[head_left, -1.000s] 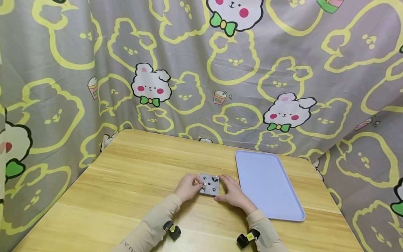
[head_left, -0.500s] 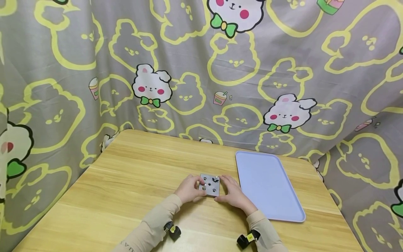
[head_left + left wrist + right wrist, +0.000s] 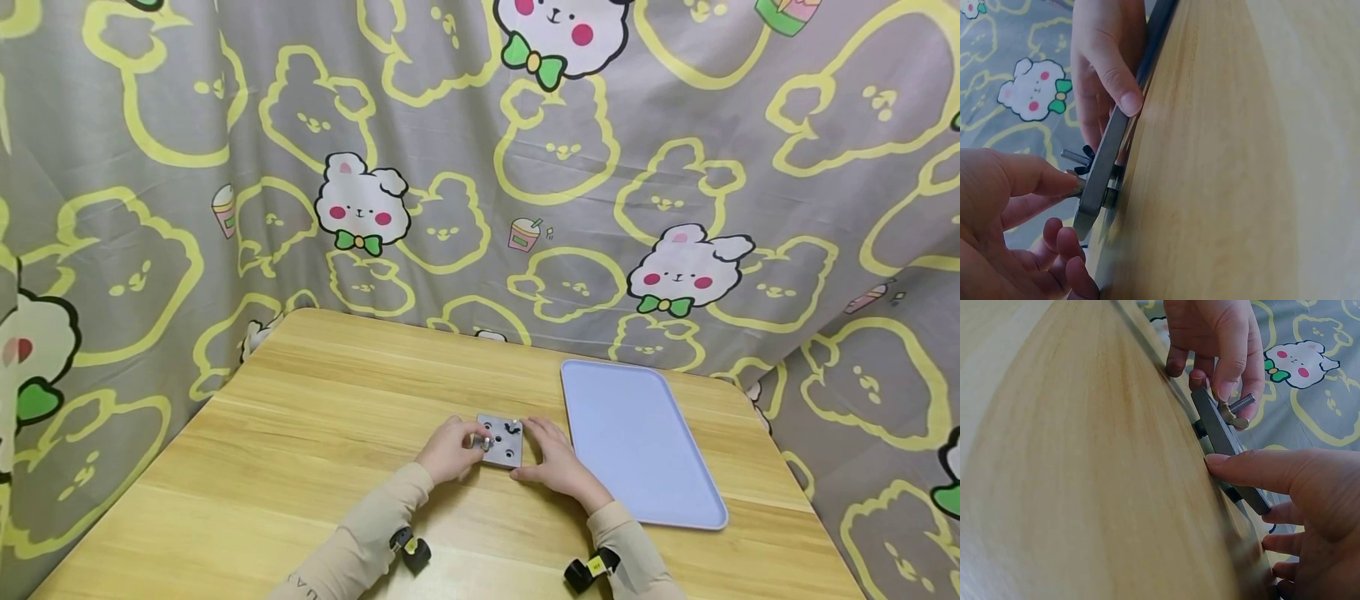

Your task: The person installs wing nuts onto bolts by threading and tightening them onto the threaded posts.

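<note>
A square grey metal plate [image 3: 501, 450] with several holes lies at the middle of the table, raised slightly on bolt heads [image 3: 1110, 197] beneath it. My left hand [image 3: 448, 452] pinches a brass-coloured wing nut [image 3: 1234, 419] between thumb and index finger. This nut sits on a threaded bolt [image 3: 1243, 402] that sticks up through the plate's left side. Across the plate, a black wing nut [image 3: 513, 427] sits on a second bolt [image 3: 1073, 156] near the far right corner. My right hand [image 3: 557, 460] holds the plate's right side, thumb at the near edge and fingers at the far side.
A light purple tray [image 3: 637, 442] lies to the right, close to my right hand. The wooden table [image 3: 337, 392] reaches back to a grey patterned curtain [image 3: 450, 125]. Each sleeve has a black wrist camera, the left one [image 3: 411, 550] and the right one [image 3: 591, 568].
My left thumb and fingers have shifted around the brass-coloured wing nut, spreading half a second ago and now closer together on it. My right hand and the plate stay in place.
</note>
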Available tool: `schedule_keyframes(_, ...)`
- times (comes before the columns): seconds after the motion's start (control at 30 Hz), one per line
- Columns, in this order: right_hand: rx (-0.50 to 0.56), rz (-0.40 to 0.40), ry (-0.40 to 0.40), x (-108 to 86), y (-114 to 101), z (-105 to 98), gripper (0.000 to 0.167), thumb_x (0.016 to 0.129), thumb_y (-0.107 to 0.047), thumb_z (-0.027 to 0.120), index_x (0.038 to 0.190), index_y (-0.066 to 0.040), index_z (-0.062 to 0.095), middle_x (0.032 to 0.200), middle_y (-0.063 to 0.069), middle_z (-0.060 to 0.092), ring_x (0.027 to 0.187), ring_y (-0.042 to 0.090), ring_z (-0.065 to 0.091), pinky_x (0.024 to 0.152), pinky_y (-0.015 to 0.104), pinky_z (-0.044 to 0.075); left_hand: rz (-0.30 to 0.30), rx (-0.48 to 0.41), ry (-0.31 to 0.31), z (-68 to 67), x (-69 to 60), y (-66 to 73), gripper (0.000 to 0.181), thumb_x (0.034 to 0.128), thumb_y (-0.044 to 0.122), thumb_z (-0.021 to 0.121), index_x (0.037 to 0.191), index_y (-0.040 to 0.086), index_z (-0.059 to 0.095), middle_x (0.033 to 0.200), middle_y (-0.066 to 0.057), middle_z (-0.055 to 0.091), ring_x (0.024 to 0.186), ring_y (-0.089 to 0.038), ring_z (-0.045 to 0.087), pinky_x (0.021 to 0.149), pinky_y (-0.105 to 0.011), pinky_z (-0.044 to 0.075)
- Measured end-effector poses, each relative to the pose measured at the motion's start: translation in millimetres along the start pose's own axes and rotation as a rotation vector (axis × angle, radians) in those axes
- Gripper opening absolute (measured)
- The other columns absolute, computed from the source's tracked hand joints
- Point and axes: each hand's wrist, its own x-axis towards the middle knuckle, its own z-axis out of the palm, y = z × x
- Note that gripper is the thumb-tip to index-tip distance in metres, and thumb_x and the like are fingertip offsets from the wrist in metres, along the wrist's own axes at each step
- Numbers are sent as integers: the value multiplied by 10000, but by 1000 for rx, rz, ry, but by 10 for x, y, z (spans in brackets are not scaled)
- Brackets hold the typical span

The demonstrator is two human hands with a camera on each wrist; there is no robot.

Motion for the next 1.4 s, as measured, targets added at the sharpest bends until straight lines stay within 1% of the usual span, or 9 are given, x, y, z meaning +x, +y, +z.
schedule_keyframes(0.37, -4, 1, -5, -8, -1, -13, 906, 723, -350, 828, 1470, -64, 404, 1527, 228, 350, 1445, 476, 215, 1133, 692, 202, 31, 9, -10, -16, -4, 16, 268, 812, 75, 680, 1076, 109, 716, 810, -25, 516, 738, -123, 444, 638, -231, 386)
schedule_keyframes(0.57, -6, 2, -8, -10, 1, -19, 909, 725, -353, 827, 1473, -64, 400, 1529, 227, 347, 1448, 476, 208, 1137, 691, 194, 28, 3, -20, -15, 3, 14, 264, 824, 75, 678, 1084, 104, 711, 813, -29, 513, 728, -124, 450, 638, -234, 392)
schedule_keyframes(0.73, -19, 6, -6, -4, 16, -8, 915, 723, -367, 825, 1473, -64, 398, 1531, 226, 346, 1449, 468, 214, 1142, 683, 195, 26, -15, -28, -6, 16, -3, 289, 802, 74, 696, 1091, 88, 690, 815, -41, 526, 723, -125, 458, 626, -231, 396)
schedule_keyframes(0.93, -17, 7, -4, 15, 23, 2, 920, 721, -370, 827, 1472, -59, 396, 1531, 231, 342, 1447, 466, 221, 1144, 677, 200, 25, -49, -37, -9, 42, -57, 327, 779, 62, 725, 1097, 87, 651, 845, -40, 535, 751, -123, 479, 652, -231, 420)
schedule_keyframes(1.07, -4, 7, -7, 24, 17, -9, 926, 714, -354, 831, 1473, -56, 393, 1530, 233, 342, 1447, 468, 218, 1148, 672, 202, 30, -55, -58, -44, 55, -67, 349, 786, 81, 731, 1124, 92, 642, 870, -30, 547, 777, -121, 487, 679, -234, 431)
schedule_keyframes(1.2, 8, 10, -27, 26, 10, -41, 945, 713, -348, 835, 1484, -56, 374, 1536, 244, 327, 1447, 470, 217, 1152, 667, 199, 50, -77, -67, -109, 72, -68, 379, 771, 65, 743, 1134, 59, 632, 869, -67, 575, 760, -123, 506, 674, -231, 441)
schedule_keyframes(1.3, 57, 9, -43, 16, -6, -92, 972, 709, -321, 842, 1494, -37, 345, 1540, 268, 310, 1440, 474, 228, 1156, 665, 188, 63, -101, -59, -167, 85, -74, 394, 767, 50, 739, 1143, 27, 625, 860, -80, 584, 735, -124, 517, 649, -230, 447)
schedule_keyframes(1.4, 102, 10, -50, -6, -27, -173, 980, 718, -288, 835, 1500, -8, 314, 1538, 279, 307, 1430, 476, 250, 1157, 661, 186, 61, -121, -56, -222, 91, -77, 378, 792, 60, 715, 1155, 13, 624, 863, -61, 589, 734, -121, 536, 650, -226, 459)
